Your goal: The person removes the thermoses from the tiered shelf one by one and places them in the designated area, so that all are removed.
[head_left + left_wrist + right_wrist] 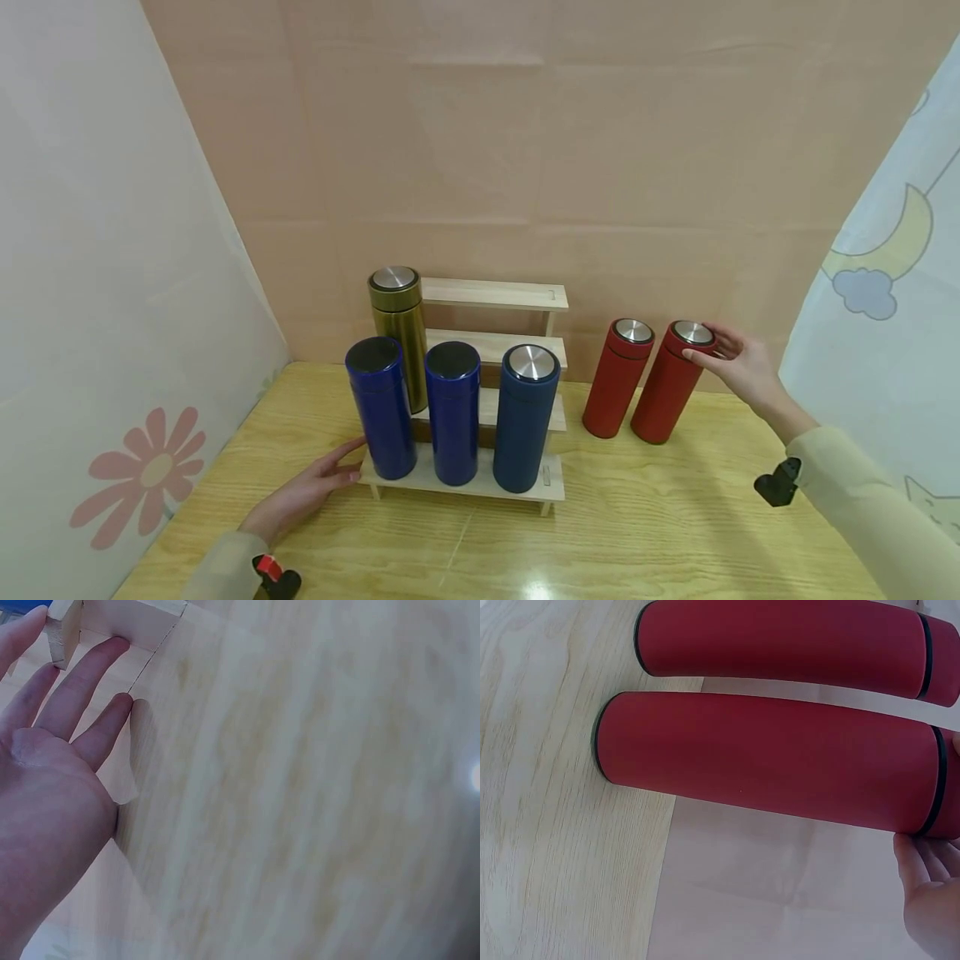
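From the head view the whole scene shows: a stepped wooden rack (491, 293) on the pale wood-grain tabletop (645, 525), three blue flasks (452, 412) upright on its lowest step, a gold flask (398, 333) standing behind them, and two red flasks beside the rack on its right. The right hand (738, 364) grips the cap end of the outer red flask (671, 382), fingers curled over the brushed-metal top; the inner red flask (617, 377) stands just beside it, both upright on the tabletop near the back wall.

The right wrist view adds what the head view cannot: the matte, slightly grainy red skin of the two cylinders, a thin black ring at each base and another below each cap, and the fingertips (922, 859) pressed against the cap end (the bases sit flat on the wood).

The left hand (303, 492) lies flat on the tabletop, fingers straight and spread, holding nothing. Its wrist view, rather blurred, shows the fingertips (112, 649) touching the rack's front corner and bare-wood leg.
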A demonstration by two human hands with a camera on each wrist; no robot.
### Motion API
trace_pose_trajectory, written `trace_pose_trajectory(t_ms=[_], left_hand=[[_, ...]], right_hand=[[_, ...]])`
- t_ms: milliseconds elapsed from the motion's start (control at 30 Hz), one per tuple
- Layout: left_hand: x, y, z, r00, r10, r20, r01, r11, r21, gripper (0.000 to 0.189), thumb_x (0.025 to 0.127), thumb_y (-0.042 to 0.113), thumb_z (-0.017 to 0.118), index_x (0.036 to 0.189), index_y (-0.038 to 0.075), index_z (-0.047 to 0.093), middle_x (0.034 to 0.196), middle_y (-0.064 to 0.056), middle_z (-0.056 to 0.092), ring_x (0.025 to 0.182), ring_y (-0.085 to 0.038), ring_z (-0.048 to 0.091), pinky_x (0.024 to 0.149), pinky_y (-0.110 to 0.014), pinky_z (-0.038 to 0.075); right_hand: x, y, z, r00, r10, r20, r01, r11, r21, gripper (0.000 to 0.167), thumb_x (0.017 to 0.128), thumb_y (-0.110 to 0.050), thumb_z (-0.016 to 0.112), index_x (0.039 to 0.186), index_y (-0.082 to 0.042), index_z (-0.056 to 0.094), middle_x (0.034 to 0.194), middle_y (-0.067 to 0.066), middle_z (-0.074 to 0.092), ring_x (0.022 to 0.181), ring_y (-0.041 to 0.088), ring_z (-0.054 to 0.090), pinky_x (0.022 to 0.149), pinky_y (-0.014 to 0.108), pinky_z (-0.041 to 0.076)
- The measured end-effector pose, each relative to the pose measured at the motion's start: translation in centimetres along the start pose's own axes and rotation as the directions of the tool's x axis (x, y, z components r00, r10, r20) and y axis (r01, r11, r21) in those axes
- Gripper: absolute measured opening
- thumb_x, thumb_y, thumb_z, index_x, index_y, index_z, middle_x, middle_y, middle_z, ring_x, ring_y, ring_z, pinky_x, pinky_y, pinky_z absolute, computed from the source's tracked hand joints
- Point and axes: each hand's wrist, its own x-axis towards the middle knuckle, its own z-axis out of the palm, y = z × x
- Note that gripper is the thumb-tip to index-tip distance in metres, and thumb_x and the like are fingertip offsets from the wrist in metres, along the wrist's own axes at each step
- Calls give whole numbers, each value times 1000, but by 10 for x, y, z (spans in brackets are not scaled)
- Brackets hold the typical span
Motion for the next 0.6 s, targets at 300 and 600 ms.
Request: trace_pose_trajectory(t_ms=[300, 600], left_hand=[[1, -1, 0, 1000, 1, -3, -1, 1000, 7, 68, 102, 18, 48, 154, 1, 7, 156, -28, -6, 137, -52, 15, 107, -67, 9], [2, -2, -1, 1000, -15, 1, 15, 1000, -1, 69, 103, 19, 48, 154, 2, 6, 156, -28, -6, 137, -52, 15, 107, -67, 9]], right_hand=[[-6, -2, -1, 1000, 1, -3, -1, 1000, -2, 69, 93, -23, 68, 145, 7, 34, 140, 34, 40, 125, 45, 44, 77, 5, 42], [-8, -9, -7, 999, -32, 34, 32, 999, 14, 64, 95, -24, 64, 146, 4, 35, 142, 25, 43, 127, 35, 45, 79, 5, 41]])
